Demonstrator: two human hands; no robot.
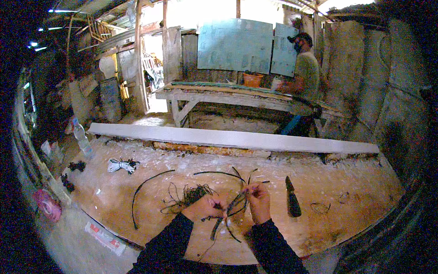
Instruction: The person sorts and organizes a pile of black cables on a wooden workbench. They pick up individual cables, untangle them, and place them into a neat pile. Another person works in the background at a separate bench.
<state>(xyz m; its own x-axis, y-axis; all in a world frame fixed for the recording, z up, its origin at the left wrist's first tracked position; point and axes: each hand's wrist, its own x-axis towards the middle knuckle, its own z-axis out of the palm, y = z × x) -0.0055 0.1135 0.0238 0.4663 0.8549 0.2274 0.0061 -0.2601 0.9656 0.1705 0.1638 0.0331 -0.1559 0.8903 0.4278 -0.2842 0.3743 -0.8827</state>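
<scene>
My left hand is closed around one end of a bundle of thin black strips, low over the middle of the wooden table. To its right, my right hand pinches the same bundle near its upper part, fingertips together. Several strip ends fan out past both hands. A tangle of thin dark cord lies against my left hand. One long curved black strip rests apart on the left. Right of my right hand lies a dark pointed tool that looks like a knife.
The wooden table carries a coil of white cord, dark bundles and a plastic bottle on its left. A long pale board borders its far edge. Beyond, a person stands at a bench holding an orange pot.
</scene>
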